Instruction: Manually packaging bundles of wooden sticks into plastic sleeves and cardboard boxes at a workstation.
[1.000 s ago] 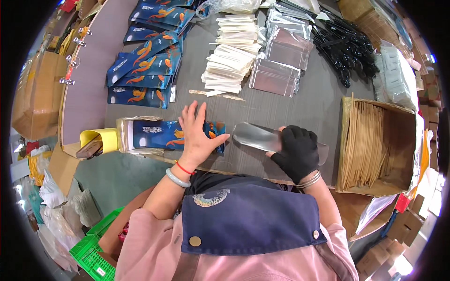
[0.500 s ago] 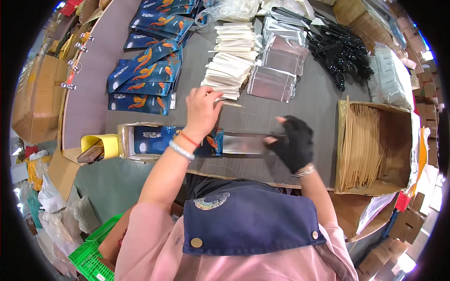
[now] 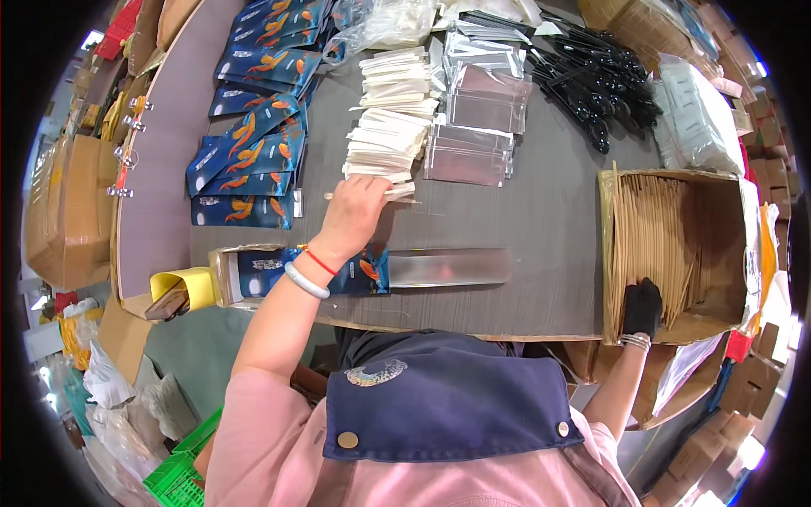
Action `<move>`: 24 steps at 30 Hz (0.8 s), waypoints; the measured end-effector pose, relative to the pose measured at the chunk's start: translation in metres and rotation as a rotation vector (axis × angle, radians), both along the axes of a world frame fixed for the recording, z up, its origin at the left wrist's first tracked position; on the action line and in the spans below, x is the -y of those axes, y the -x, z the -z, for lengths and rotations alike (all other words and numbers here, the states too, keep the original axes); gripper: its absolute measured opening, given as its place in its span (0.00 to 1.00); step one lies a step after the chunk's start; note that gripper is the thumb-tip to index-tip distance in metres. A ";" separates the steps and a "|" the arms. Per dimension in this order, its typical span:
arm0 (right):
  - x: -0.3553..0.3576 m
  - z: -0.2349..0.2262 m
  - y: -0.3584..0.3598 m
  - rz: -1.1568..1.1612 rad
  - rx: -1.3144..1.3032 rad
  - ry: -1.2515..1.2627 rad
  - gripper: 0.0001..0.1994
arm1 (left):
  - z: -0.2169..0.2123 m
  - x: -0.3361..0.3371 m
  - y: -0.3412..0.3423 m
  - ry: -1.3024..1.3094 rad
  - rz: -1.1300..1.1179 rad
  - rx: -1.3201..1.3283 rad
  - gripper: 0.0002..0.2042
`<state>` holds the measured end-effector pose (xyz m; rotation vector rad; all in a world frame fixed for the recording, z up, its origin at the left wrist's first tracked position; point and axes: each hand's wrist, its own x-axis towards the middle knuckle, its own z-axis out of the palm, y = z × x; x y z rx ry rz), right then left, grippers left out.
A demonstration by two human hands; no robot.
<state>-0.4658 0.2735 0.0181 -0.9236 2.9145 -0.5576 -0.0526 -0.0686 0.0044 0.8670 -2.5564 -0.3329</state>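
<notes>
My left hand (image 3: 355, 207) is closed on a narrow white paper strip at the near end of a long pile of white strips (image 3: 384, 144); strip ends stick out on both sides of it. Below that wrist lies a blue pouch (image 3: 262, 272) with orange fish, partly covered by my forearm. A shiny silver tray-like piece (image 3: 452, 267) extends from the pouch's right end. Far to the right, my right hand (image 3: 642, 308), in a black glove with bare fingertips, rests with bunched fingers on thin wooden sticks (image 3: 650, 245) in a cardboard box (image 3: 726, 228). What its fingers hold is hidden.
Stacked blue pouches (image 3: 253, 160) lie at the left. Clear flat sleeves (image 3: 469, 152) sit right of the strips, and black long-handled spoons (image 3: 596, 93) lie beyond. A yellow holder (image 3: 190, 286) stands at the left edge. Packed white bags (image 3: 697, 118) lie behind the box.
My right hand has moved from the silver piece to the wooden sticks in the box. My left hand has closed on a white strip at the pile's near end. The view has shifted slightly.
</notes>
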 end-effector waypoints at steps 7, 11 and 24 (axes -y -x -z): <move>0.003 -0.001 0.000 0.068 0.060 0.009 0.13 | -0.015 0.006 0.049 -0.187 0.136 -0.108 0.08; -0.002 0.009 0.005 0.054 0.046 0.015 0.10 | -0.005 0.004 0.103 0.065 0.062 -0.142 0.13; 0.026 -0.014 -0.033 -0.020 0.023 0.485 0.11 | -0.019 -0.009 0.104 -0.075 0.089 0.020 0.13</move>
